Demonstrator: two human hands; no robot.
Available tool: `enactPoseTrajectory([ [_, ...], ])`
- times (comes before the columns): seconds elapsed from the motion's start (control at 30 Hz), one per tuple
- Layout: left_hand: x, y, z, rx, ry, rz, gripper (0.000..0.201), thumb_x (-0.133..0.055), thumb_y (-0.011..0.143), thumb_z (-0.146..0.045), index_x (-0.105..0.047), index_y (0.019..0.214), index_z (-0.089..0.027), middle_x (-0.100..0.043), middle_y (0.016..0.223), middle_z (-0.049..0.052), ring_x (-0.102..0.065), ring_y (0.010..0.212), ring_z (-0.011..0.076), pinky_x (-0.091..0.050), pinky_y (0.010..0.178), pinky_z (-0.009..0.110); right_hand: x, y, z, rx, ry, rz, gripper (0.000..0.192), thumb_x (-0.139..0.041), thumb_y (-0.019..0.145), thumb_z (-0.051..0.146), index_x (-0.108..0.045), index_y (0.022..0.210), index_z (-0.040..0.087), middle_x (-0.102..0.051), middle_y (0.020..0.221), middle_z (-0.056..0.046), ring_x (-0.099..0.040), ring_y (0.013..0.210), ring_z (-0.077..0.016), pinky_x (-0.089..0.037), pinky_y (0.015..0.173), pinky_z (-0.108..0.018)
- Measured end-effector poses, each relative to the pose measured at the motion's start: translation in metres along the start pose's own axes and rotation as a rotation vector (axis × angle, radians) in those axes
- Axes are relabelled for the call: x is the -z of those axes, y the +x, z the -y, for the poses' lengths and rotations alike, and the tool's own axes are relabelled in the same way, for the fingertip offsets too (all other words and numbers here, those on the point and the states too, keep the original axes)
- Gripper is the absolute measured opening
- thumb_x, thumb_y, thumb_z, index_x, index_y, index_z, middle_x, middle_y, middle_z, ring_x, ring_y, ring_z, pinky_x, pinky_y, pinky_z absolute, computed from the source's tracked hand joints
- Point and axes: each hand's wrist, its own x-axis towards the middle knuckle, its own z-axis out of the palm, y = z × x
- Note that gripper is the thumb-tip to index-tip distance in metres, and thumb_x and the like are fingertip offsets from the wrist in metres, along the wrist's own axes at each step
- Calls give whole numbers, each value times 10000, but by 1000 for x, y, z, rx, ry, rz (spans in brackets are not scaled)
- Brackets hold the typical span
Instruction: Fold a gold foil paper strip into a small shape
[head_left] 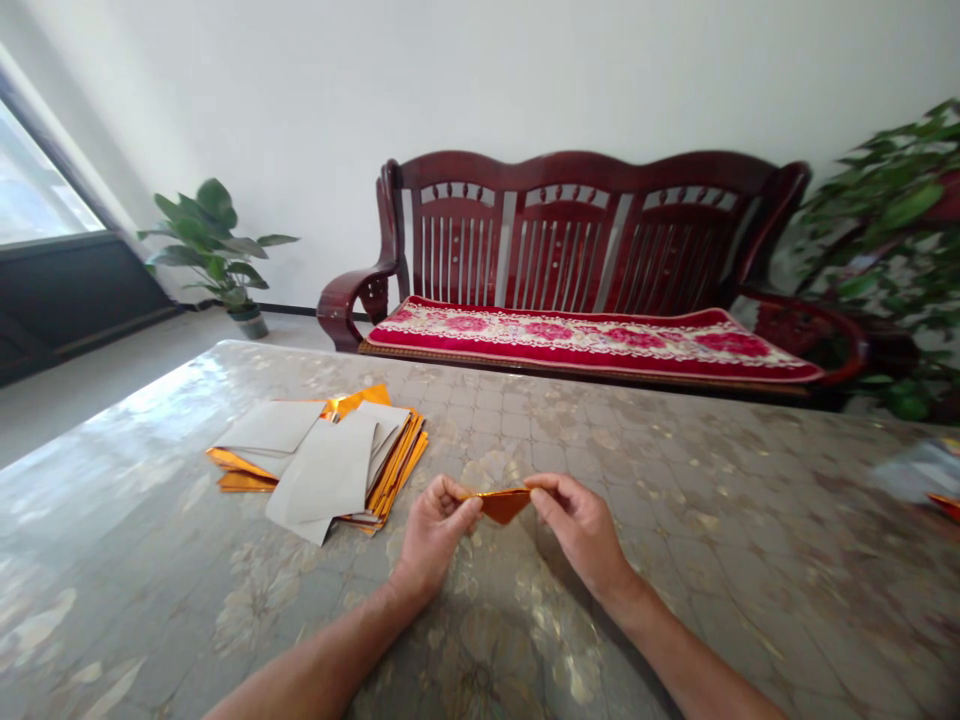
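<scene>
A small folded piece of shiny orange-gold foil paper (504, 505) spans the gap between the left hand (439, 525) and the right hand (581, 528), pinched at both ends. Its long upper edge runs nearly level; below, its darker, coppery face tapers downward.

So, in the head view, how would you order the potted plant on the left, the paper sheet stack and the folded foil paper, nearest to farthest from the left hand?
1. Folded gold foil paper: held by left hand and right hand.
2. Paper sheet stack: on the table, left of both hands.
3. Potted plant: beyond the table, far left.
</scene>
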Motion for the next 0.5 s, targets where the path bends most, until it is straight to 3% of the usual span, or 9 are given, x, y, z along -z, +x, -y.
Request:
enactPoseTrajectory([
  [0.2, 2, 2, -6, 68, -76, 1, 353, -780, 703, -409, -516, 742, -179, -625, 601, -36, -536, 499, 76, -421, 516, 180, 5, 3, -5, -158, 328, 115, 381, -652, 830, 471, -731, 1035, 159, -684, 758, -36, -609, 625, -140, -518, 629, -282],
  [0.33, 1, 2, -6, 94, -107, 21, 371, -789, 697, -419, -513, 747, -175, -623, 588, -41, -536, 486, 70, -413, 513, 175, 5, 4, -5, -148, 294, 104, 370, -704, 792, 475, -746, 984, 161, -676, 714, -26, -582, 583, -128, -506, 586, -268],
  [0.5, 2, 1, -4, 134, -129, 75, 404, -791, 696, -453, -496, 746, -182, -623, 570, -37, -523, 473, 72, -408, 512, 178, 6, 8, -9, -15, 144, 44, 249, -701, 787, 423, -764, 847, 191, -688, 787, -33, -559, 583, -118, -487, 546, -244],
])
